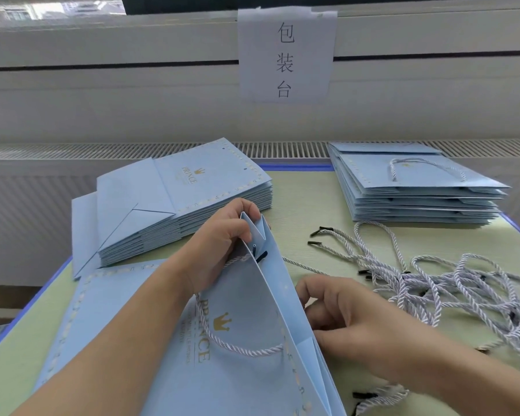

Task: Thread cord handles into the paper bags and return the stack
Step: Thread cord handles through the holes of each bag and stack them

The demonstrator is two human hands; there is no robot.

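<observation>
A light blue paper bag with a gold crown print lies in front of me, its mouth lifted open. My left hand pinches the top edge of the bag near its fold. A white twisted cord handle loops across the printed face, and a black cord tip pokes through a hole at the rim. My right hand is at the bag's far side with fingers curled; whether it pinches the cord running off to the right I cannot tell.
A stack of flat bags without handles lies at the back left. A stack of bags with cord handles sits at the back right. Several loose white cords are piled on the green table to the right.
</observation>
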